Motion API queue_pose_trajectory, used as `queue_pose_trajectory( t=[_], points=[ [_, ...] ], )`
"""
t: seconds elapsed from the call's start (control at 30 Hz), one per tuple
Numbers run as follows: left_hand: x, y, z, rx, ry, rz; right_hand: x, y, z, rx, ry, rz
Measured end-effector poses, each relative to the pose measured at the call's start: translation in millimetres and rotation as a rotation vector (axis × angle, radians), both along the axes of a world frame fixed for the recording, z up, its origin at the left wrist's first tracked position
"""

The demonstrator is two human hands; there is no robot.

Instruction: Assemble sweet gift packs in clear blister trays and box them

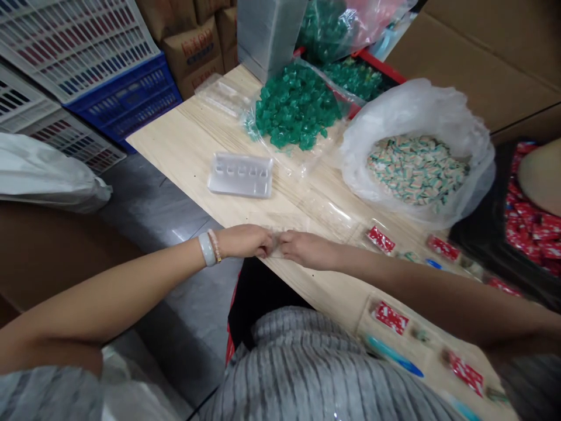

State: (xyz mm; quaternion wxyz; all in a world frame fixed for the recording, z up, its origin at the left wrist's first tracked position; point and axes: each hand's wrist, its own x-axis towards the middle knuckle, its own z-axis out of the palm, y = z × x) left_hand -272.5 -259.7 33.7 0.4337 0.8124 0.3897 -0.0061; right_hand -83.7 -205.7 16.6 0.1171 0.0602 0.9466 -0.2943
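Observation:
My left hand (246,240), with a pale bangle and a beaded bracelet at the wrist, is closed at the table's front edge. Close beside it, my right hand (307,248) has its fingers pinched together. Between and just behind the fingertips lies a clear plastic tray (287,221), and both hands grip its near part. Its outline is faint against the wood, and the fingers hide what else may be pinched. Behind the hands sits a stack of clear moulded trays (240,182). To the right, a clear tray holds a red patterned packet (381,239).
Green translucent pieces (295,111) are heaped on the wooden table (188,140). A white plastic bag (407,99) holds small striped pieces (418,169). Near my body, trays carry red packets (391,317) and a blue stick-like item (394,355). Crates (125,96) stand at the left.

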Motion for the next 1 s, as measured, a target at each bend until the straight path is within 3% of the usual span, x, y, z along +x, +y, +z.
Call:
queue_pose_trajectory(
  t=[0.3,0.53,0.6,0.7,0.77,0.87,0.93,1.0],
  points=[
    [-2,-3,-7.8,0.066,-0.014,0.01,-1,-2,2.8,0.011,0.014,-0.008],
    [6,-11,-12.5,0.171,0.064,0.032,-5,-16,9.1,0.114,-0.072,-0.015],
    [7,-16,-7.4,0.201,0.095,0.042,-5,-20,10.4,0.151,-0.097,-0.008],
    [0,-25,11.9,0.251,0.097,0.086,-5,-23,17.1,0.204,-0.097,-0.007],
    [-8,-30,26.8,0.325,0.045,0.249,-5,-22,28.7,0.174,-0.011,-0.106],
    [-12,-31,37.1,0.412,-0.086,0.707,-9,-19,53.9,-0.085,0.282,-0.422],
    [-3,-25,33.9,0.336,-0.22,0.928,-14,-18,67.6,-0.339,0.439,-0.552],
    [13,-14,28.3,0.128,-0.417,1.01,-20,-17,73.1,-0.599,0.474,-0.577]
  ],
)
